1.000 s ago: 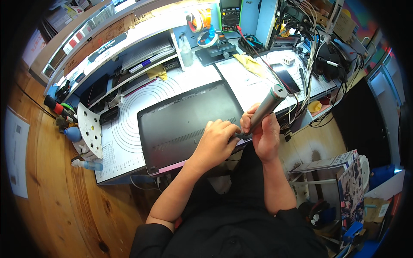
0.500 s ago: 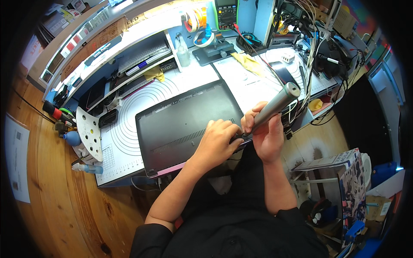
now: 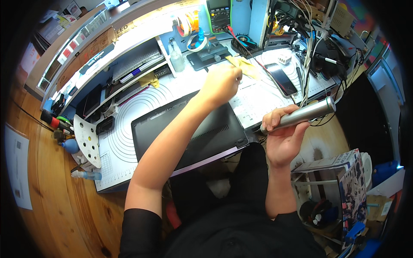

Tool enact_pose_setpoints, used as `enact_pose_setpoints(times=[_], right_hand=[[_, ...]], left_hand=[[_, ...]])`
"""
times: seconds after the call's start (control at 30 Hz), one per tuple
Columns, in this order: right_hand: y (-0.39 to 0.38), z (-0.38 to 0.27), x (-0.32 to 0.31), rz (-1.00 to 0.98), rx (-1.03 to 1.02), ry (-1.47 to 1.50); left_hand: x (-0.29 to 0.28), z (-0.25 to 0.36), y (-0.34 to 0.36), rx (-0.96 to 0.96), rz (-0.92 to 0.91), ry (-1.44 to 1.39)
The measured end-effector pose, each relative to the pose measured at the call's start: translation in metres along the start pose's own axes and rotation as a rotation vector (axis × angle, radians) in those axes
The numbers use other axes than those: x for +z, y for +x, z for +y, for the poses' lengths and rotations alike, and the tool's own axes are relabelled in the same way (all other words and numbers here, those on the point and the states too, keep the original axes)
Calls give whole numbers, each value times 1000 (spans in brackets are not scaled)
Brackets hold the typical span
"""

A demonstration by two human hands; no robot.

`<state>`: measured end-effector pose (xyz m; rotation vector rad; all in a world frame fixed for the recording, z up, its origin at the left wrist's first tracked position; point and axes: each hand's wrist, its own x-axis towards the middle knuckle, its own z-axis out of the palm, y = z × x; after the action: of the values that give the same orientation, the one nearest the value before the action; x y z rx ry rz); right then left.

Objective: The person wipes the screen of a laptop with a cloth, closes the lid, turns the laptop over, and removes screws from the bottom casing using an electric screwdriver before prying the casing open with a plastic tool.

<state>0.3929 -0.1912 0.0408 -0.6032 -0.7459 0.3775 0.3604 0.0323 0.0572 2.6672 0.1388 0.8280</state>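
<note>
A dark laptop [image 3: 172, 124] lies bottom side up on the white bench mat, its pinkish edge toward me. My left hand [image 3: 220, 85] is raised past the laptop's far edge, by a yellow cloth [image 3: 243, 66]. Its fingers are curled closed, and whatever may be in them is hidden. Off the laptop's right corner, my right hand [image 3: 284, 139] grips a silver, tube-shaped electric screwdriver [image 3: 306, 114]. The tool points its narrow end down toward the laptop, while its thick end is up to the right. The very tip cannot be made out.
A phone [image 3: 282, 79] with a cable lies at the bench's right, near hanging cables [image 3: 310, 51]. Farther back stand a clear bottle [image 3: 176, 60], a phone-holding fixture [image 3: 208, 56] and a multimeter [image 3: 219, 17]. A perforated white holder [image 3: 86, 139] is on the left edge.
My left hand has left the laptop's near right edge and moved up and away, toward the yellow cloth. My right hand has pulled the screwdriver rightward off the laptop and tilted it flatter.
</note>
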Motion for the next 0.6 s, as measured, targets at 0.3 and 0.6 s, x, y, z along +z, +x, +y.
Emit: enact_pose_setpoints(times=[0.3,0.6], right_hand=[[18,21,-6,-125,58,36],[46,62,5,-139,192,-15]], left_hand=[[16,-46,20,-131,-13,118],[-68,-74,-54,-259,72,49]])
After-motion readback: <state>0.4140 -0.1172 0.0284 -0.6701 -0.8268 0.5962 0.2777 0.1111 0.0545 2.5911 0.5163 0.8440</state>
